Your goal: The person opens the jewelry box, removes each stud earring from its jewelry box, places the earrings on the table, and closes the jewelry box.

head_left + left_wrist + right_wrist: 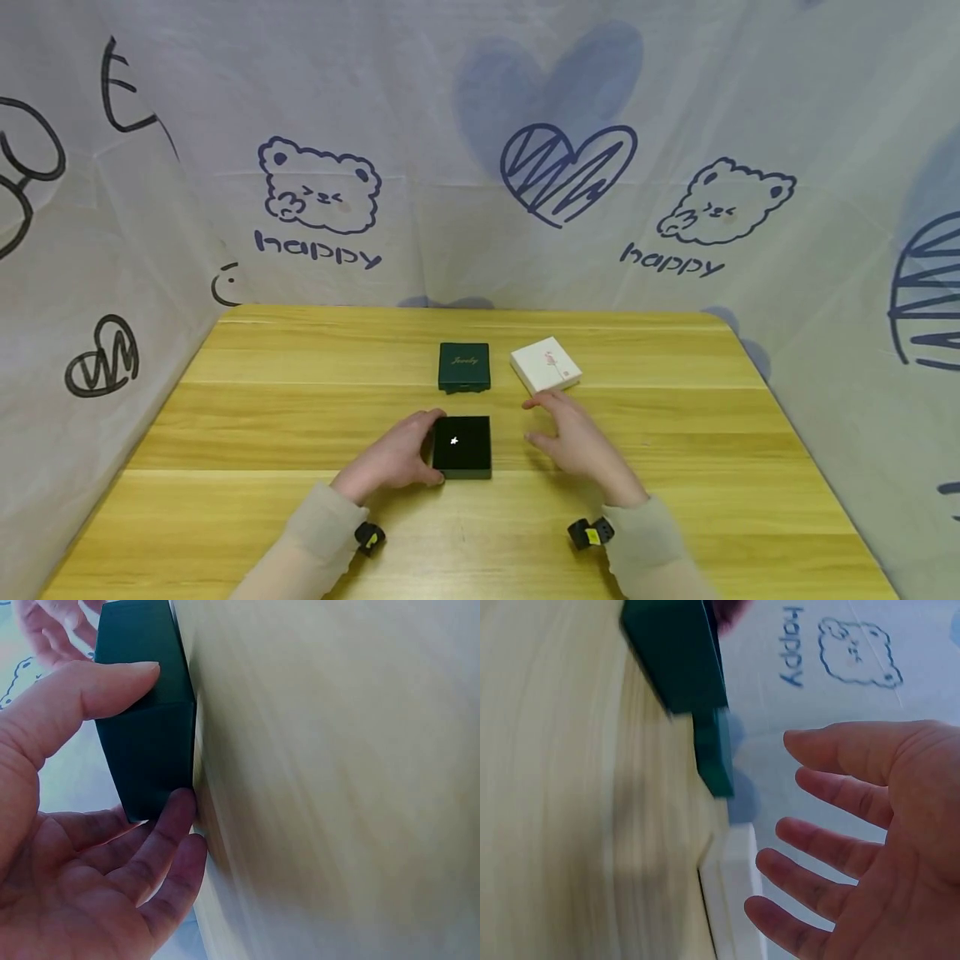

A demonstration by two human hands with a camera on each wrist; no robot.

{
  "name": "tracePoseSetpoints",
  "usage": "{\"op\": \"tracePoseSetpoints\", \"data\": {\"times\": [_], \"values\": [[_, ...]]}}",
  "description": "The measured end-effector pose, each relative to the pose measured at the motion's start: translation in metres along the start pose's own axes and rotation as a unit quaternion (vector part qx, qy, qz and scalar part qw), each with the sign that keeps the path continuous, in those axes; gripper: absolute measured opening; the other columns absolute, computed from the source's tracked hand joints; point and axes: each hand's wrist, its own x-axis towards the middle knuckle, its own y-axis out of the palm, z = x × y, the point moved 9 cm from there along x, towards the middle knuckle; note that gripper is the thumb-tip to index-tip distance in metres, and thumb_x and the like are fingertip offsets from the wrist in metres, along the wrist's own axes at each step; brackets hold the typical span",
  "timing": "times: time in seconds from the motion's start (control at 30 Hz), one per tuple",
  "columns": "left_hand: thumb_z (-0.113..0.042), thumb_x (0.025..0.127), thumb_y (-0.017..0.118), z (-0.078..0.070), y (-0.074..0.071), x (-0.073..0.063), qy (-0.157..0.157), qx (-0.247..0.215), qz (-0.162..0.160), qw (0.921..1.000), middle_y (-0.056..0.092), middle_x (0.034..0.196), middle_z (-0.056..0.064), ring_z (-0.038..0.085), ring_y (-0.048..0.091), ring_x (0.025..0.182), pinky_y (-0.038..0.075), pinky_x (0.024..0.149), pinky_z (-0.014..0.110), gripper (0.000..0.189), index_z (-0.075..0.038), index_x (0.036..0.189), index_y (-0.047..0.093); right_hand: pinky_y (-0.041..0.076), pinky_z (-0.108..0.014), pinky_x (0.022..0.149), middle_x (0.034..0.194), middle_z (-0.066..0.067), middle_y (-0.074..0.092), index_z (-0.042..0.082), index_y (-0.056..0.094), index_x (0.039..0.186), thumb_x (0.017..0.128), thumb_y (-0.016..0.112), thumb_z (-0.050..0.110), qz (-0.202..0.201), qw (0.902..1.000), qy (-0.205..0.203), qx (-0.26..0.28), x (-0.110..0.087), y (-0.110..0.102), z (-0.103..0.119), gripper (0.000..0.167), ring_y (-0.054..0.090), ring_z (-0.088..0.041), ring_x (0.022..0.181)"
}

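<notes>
On the table sits a dark green jewelry box base [472, 454] with a black lining, and a small silver star-shaped piece [453, 441] lies on that lining. My left hand [401, 454] grips the base at its left end, the thumb [124, 686] on the near side wall and the fingers round the far corner. To the right of the base, my right hand [577, 442] hovers holding nothing, its fingers [832, 847] spread and slightly bent. Behind the base lies a green lid [464, 367] with gold lettering.
A white box [546, 365] with pink print sits turned at an angle right of the lid, just beyond my right fingertips. The wooden table [247, 417] ends at a white cloth backdrop [450, 250] with drawn bears and hearts.
</notes>
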Motion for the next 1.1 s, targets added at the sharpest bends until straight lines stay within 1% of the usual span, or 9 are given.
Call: {"op": "tracePoseSetpoints", "data": {"times": [0.1,0.23,0.43,0.63,0.8,0.93,1.1], "values": [[-0.013,0.067,0.089,0.000,0.000,0.000,-0.005,-0.002,0.001,1.0000,0.054,0.130,0.018,0.032,0.054,0.113,0.044,0.098,0.049,0.090,0.004,0.142,0.042,0.040,-0.050,0.102,0.132,-0.010,0.055,0.007,0.061,0.126,0.087,0.074,0.010,0.011,0.9999,-0.004,0.012,0.006,0.011,0.008,0.040,0.051,-0.031,0.123],[-0.013,0.068,0.089,0.000,0.000,-0.001,-0.007,-0.003,0.001,1.0000,0.053,0.132,0.019,0.032,0.054,0.115,0.043,0.099,0.049,0.091,0.004,0.142,0.041,0.040,-0.050,0.102,0.132,-0.010,0.054,0.007,0.061,0.126,0.088,0.073,0.011,0.029,0.9989,-0.017,0.032,0.012,0.027,0.017,0.040,0.050,-0.031,0.122],[-0.012,0.067,0.089,-0.001,0.000,0.000,0.005,-0.006,-0.001,1.0000,0.055,0.127,0.016,0.029,0.054,0.110,0.043,0.098,0.049,0.088,0.005,0.140,0.043,0.039,-0.049,0.102,0.129,-0.012,0.055,0.008,0.064,0.119,0.089,0.072,0.012,0.052,0.9972,-0.029,0.045,0.023,0.047,0.025,0.032,0.050,-0.030,0.121],[-0.010,0.066,0.089,-0.002,-0.001,0.000,0.010,-0.007,-0.001,0.9999,0.056,0.121,0.014,0.027,0.054,0.104,0.045,0.095,0.049,0.086,0.005,0.138,0.045,0.040,-0.046,0.102,0.126,-0.010,0.056,0.010,0.067,0.111,0.090,0.072,0.015,0.063,0.9973,-0.028,0.024,0.033,0.064,0.025,0.023,0.051,-0.028,0.118],[-0.011,0.067,0.088,-0.003,-0.001,0.000,0.011,-0.003,-0.001,0.9999,0.056,0.119,0.013,0.026,0.054,0.103,0.045,0.094,0.048,0.085,0.004,0.138,0.045,0.043,-0.045,0.099,0.123,-0.009,0.058,0.010,0.069,0.106,0.089,0.073,0.013,0.067,0.9966,-0.048,0.005,0.038,0.071,0.029,0.018,0.054,-0.027,0.114],[-0.011,0.067,0.088,-0.003,-0.001,0.000,0.013,-0.002,-0.002,0.9999,0.056,0.119,0.013,0.026,0.054,0.102,0.045,0.093,0.048,0.084,0.004,0.138,0.045,0.044,-0.044,0.098,0.120,-0.009,0.058,0.009,0.070,0.105,0.089,0.072,0.012,0.072,0.9954,-0.063,-0.001,0.042,0.075,0.032,0.016,0.055,-0.027,0.111],[-0.012,0.068,0.088,-0.002,0.000,0.001,0.014,-0.001,-0.002,0.9999,0.056,0.119,0.013,0.025,0.054,0.102,0.046,0.093,0.047,0.084,0.004,0.138,0.045,0.044,-0.044,0.098,0.120,-0.009,0.058,0.010,0.071,0.105,0.089,0.072,0.012,0.079,0.9951,-0.060,-0.008,0.044,0.079,0.032,0.016,0.056,-0.026,0.111]]}}
